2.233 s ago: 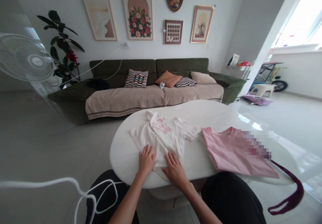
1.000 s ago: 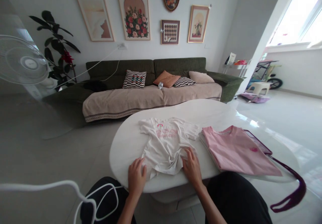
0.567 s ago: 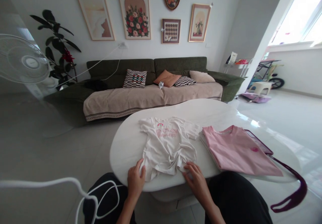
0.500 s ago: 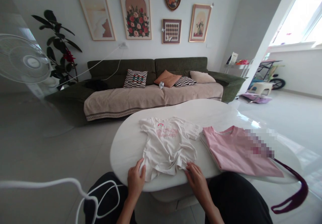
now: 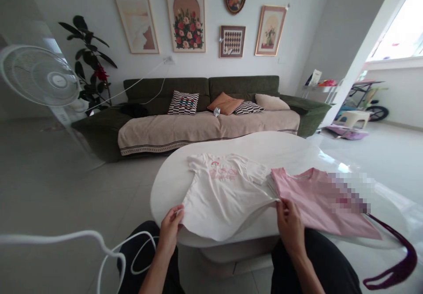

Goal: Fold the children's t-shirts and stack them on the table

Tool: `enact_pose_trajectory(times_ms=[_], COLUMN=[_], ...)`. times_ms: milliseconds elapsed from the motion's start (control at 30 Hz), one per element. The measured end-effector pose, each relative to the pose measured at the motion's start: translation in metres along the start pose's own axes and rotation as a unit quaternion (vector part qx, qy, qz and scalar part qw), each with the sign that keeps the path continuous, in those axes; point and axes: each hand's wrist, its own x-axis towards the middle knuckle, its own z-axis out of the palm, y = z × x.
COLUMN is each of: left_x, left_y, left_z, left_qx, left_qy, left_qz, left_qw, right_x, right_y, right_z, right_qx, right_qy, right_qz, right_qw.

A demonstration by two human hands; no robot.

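Observation:
A small white T-shirt [image 5: 224,192] with a pink print lies front up on the white oval table [image 5: 274,148], its hem stretched wide toward me. My left hand [image 5: 170,228] pinches the hem's left corner at the table's near edge. My right hand [image 5: 289,223] pinches the hem's right corner, lifted a little over the pink shirt's edge. A pink T-shirt [image 5: 317,201] lies flat on a stack to the right, partly blurred out.
A dark purple strap [image 5: 393,258] hangs off the table's right side. A white cable [image 5: 99,250] loops at lower left over my dark trouser leg. A standing fan [image 5: 39,76] is at left. A green sofa [image 5: 205,109] with cushions stands behind the table.
The white shirt's bunched hem has been pulled out flat. Both hands went from resting on the cloth to gripping its lower corners and spread apart, the right one moving furthest right.

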Motion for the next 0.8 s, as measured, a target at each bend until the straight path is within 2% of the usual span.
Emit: enact_pose_trajectory(times_ms=[133,200,300,367,433,500,567,600,667,733,800], left_x=[-0.005,-0.011,-0.026,-0.038,-0.047,-0.050,-0.045,-0.039,-0.024,-0.006,0.010], left_y=[0.034,0.051,0.077,0.091,0.100,0.103,0.100,0.098,0.098,0.106,0.125], left_z=[0.011,0.017,0.020,0.018,0.014,0.012,0.017,0.023,0.038,0.056,0.071], left_qx=[-0.165,-0.198,-0.228,-0.241,-0.241,-0.228,-0.206,-0.196,-0.185,-0.186,-0.192], left_qy=[0.042,0.041,0.050,0.057,0.057,0.060,0.062,0.061,0.060,0.067,0.076], left_qz=[-0.037,-0.029,0.001,0.018,0.039,0.063,0.068,0.071,0.096,0.139,0.174], left_qw=[0.985,0.979,0.972,0.969,0.968,0.970,0.974,0.976,0.976,0.971,0.963], right_x=[0.026,0.027,0.017,0.009,0.003,0.003,0.011,0.018,0.037,0.061,0.089], right_y=[-0.032,-0.043,-0.051,-0.050,-0.044,-0.036,-0.032,-0.033,-0.044,-0.063,-0.086], right_z=[-0.043,-0.059,-0.080,-0.095,-0.108,-0.114,-0.108,-0.100,-0.077,-0.051,-0.035], right_qx=[-0.059,-0.037,0.094,0.152,0.146,0.110,0.093,0.097,0.128,0.150,0.162], right_qy=[0.092,0.083,0.034,0.037,0.057,0.050,-0.014,-0.046,-0.071,-0.025,0.021], right_qz=[-0.036,-0.002,0.084,0.093,0.079,0.080,0.080,0.064,0.004,-0.049,-0.076], right_qw=[0.993,0.996,0.991,0.983,0.984,0.989,0.992,0.992,0.989,0.987,0.984])
